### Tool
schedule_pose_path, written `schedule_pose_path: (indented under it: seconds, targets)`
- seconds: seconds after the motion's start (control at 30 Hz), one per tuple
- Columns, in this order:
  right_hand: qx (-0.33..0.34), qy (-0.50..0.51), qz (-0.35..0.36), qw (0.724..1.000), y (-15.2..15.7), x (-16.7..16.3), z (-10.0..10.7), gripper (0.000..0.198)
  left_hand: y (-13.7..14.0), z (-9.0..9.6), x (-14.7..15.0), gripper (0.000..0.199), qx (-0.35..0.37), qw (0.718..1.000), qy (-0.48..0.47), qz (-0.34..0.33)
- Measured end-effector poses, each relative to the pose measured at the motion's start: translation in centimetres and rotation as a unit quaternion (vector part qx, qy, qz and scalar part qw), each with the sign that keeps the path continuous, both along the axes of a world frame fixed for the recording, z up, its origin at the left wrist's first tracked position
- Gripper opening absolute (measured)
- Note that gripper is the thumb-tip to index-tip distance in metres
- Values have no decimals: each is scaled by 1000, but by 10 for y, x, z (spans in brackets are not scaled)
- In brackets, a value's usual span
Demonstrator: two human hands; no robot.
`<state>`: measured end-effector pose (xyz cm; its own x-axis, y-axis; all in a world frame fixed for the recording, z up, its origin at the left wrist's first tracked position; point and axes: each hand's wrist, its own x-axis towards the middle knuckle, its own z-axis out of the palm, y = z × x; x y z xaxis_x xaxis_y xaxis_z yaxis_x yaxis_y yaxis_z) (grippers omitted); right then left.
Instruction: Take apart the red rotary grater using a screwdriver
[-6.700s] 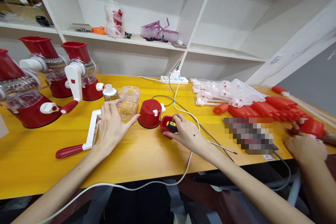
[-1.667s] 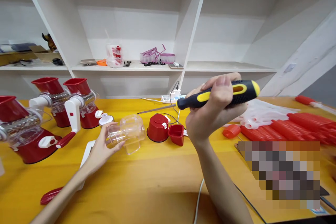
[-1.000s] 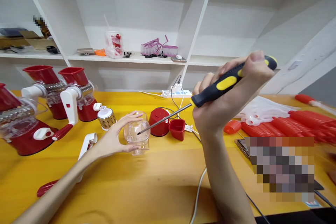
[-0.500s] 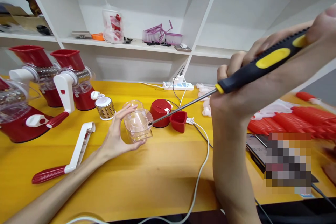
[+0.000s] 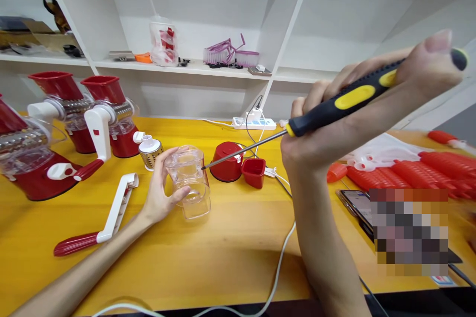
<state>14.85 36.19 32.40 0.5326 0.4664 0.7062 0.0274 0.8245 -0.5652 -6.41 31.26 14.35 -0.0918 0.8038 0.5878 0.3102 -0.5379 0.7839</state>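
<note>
My left hand [image 5: 162,185] grips a clear plastic grater housing [image 5: 189,171] just above the yellow table. My right hand [image 5: 345,94] is wrapped round the black and yellow handle of a screwdriver [image 5: 353,99]. Its long shaft slants down to the left, and the tip meets the right side of the clear housing as seen here; whether it touches is hard to tell. Right of the housing stand a red base [image 5: 226,161] and a small red hopper [image 5: 254,172]. A drum grater [image 5: 150,152] with a white top is behind my left hand.
Several assembled red rotary graters [image 5: 111,116] stand at the left, near a loose white crank with a red handle [image 5: 118,205]. A white cable [image 5: 280,257] crosses the table from a power strip [image 5: 254,123]. Red plastic parts [image 5: 386,178] and a phone [image 5: 359,205] lie at the right.
The clear housing has turned in my left hand, its narrower part now pointing toward me. My right hand and screwdriver have shifted left, and the view has moved slightly.
</note>
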Motion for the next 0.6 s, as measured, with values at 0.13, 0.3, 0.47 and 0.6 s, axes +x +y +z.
schedule_pose_path:
  seconds: [0.13,0.3,0.47,0.6]
  targets:
    - [-15,68,50,996,-2,-6,2,31,0,-1,0,84,13,1000,-5,-3]
    - [20,174,148,973,-2,-6,6,34,1,-2,-2,82,23,1000,-1,-6]
    - [75,165,156,971,0,4,3,32,0,-3,-6,87,78,994,68,20]
    - [83,152,156,972,-2,7,5,29,-2,0,-6,94,142,976,161,43]
